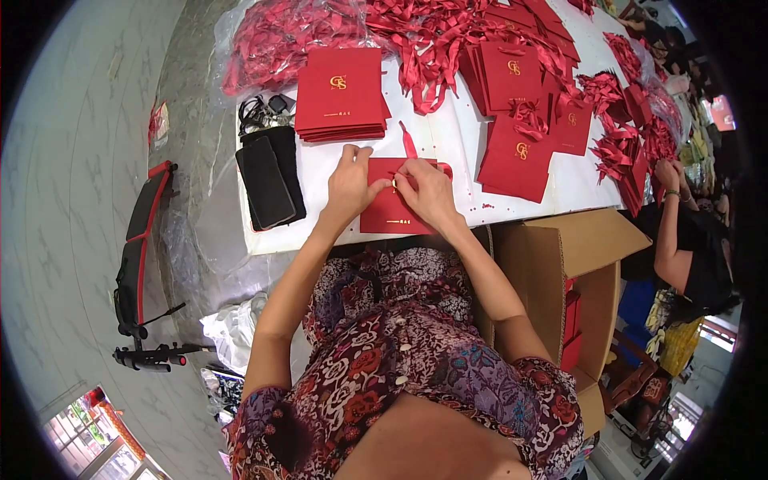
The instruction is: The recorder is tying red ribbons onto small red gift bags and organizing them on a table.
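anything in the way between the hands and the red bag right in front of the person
Nothing visible: the left hand and right hand both reach directly over the red bag. The stack of red bags lies beyond the left hand, and blocks neither.

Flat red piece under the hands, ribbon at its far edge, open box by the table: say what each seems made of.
Flat red piece: probably stiff paper or thin card, matte, with crisp edges and little glare.
Ribbon: likely fabric, perhaps satin; slight sheen.
Open box: apparently cardboard, dull brown, with stiff flaps.
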`<state>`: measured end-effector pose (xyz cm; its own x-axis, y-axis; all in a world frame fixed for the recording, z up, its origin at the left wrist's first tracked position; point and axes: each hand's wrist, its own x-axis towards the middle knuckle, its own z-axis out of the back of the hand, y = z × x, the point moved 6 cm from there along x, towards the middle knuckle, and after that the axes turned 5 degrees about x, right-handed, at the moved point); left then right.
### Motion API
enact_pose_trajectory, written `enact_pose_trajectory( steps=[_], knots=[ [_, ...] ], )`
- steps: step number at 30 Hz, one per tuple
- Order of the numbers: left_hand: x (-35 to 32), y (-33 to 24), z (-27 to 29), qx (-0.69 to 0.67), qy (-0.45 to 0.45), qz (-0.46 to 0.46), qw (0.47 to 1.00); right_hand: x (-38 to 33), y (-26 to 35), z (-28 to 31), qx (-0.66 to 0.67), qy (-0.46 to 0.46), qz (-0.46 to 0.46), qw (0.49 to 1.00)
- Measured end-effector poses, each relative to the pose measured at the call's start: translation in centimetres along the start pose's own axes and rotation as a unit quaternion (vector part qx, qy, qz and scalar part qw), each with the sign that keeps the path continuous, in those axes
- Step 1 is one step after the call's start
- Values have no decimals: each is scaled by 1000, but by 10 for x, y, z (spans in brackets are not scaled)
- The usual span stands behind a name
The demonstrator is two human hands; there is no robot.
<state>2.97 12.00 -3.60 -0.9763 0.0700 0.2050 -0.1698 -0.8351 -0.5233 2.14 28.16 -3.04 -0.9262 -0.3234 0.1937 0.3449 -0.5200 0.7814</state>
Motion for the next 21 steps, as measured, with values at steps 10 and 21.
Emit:
enact_pose_trajectory(
  steps=[10,21],
  knots=[
    [-9,-5,1,-70,46,-65,994,-4,3,-7,6,5,32,999],
    [-14,-38,7,-2,-34,-87,996,-12,14,-13,0,-34,-21,999]
  ],
)
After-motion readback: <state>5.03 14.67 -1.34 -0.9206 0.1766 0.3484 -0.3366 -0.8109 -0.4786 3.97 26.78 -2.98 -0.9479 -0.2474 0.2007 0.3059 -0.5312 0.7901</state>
